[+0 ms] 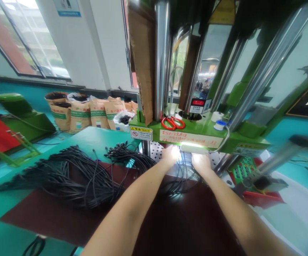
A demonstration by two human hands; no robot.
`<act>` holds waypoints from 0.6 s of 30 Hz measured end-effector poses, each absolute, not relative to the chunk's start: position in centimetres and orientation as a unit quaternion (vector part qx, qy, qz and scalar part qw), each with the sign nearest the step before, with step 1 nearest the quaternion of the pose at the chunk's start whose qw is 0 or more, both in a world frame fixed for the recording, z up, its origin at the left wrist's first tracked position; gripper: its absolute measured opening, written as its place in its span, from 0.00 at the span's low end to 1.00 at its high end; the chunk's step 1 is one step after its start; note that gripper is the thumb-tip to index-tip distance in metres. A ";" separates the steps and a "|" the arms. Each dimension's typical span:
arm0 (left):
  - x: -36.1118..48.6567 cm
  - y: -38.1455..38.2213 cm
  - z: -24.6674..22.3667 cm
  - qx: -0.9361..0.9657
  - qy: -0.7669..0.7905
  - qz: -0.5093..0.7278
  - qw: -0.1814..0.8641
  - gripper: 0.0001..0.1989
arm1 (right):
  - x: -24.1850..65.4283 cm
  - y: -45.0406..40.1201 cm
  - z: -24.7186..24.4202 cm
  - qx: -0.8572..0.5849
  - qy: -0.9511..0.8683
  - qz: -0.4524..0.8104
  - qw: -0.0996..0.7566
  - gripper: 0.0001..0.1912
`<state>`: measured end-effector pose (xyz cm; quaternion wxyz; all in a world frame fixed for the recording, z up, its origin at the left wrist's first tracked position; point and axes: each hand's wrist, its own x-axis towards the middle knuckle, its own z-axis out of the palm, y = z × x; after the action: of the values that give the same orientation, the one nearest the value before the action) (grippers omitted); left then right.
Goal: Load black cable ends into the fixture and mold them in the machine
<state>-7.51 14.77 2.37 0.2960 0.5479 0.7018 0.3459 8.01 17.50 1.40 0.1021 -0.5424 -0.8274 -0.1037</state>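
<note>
A few black cables [179,179] — too tangled to count — run toward six o'clock from between two hands, left hand [171,154] and right hand [201,163]; glare hides the fingers, so whether either grips cannot be told. At nine o'clock, on one desk [100,136], lie two cable piles: smaller heap [129,153] nearer, larger heap [90,177] beyond. One pair of red scissors [173,123] rests at eleven on a green press [193,126]. Farthest, at ten, stand at least four brown sacks [80,115].
</note>
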 end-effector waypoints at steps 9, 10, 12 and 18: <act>-6.9 14.6 0.9 0.631 0.703 0.277 0.174 0.11 | 7.6 17.5 0.9 -0.500 -0.850 -0.138 0.092 0.17; -7.0 14.6 0.8 0.635 0.703 0.273 0.166 0.12 | 7.4 17.5 1.0 -0.497 -0.851 -0.143 0.094 0.17; -7.0 14.7 0.7 0.640 0.704 0.267 0.152 0.12 | 7.0 17.6 1.1 -0.496 -0.848 -0.156 0.101 0.18; -7.0 14.6 0.5 0.654 0.706 0.248 0.108 0.14 | 6.7 17.4 1.5 -0.488 -0.847 -0.184 0.106 0.17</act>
<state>-7.02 14.65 0.52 0.1076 0.6545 0.7061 0.2479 6.72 17.41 1.51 0.1063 -0.4876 -0.8469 -0.1836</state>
